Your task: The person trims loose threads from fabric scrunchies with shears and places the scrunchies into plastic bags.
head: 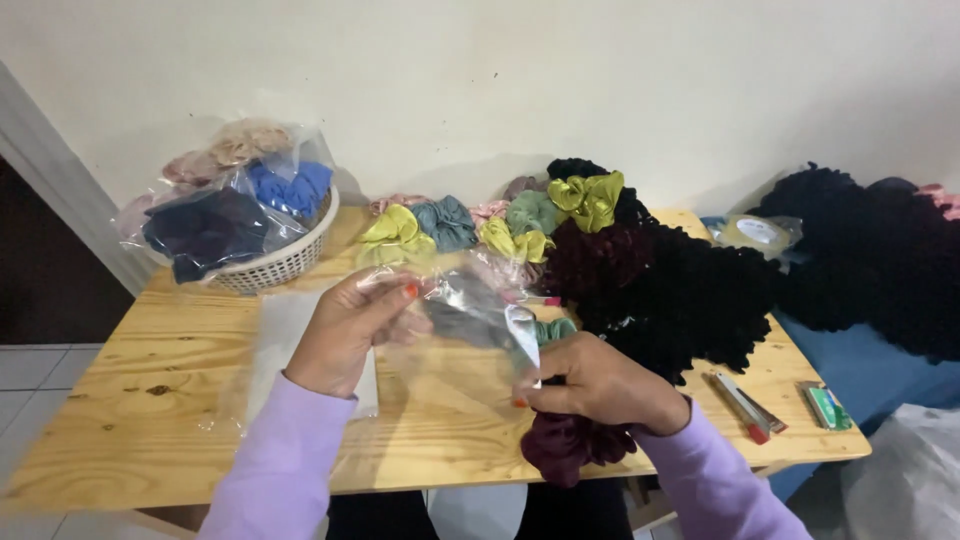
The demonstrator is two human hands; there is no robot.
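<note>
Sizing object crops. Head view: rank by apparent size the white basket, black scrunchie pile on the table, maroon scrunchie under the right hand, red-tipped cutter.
1. black scrunchie pile
2. white basket, partly hidden by bagged scrunchies
3. maroon scrunchie, partly hidden under the right hand and nearer the camera
4. red-tipped cutter

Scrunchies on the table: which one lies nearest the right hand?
The dark maroon velvet scrunchie at the near table edge, directly under the right hand; the others sit farther back.
</note>
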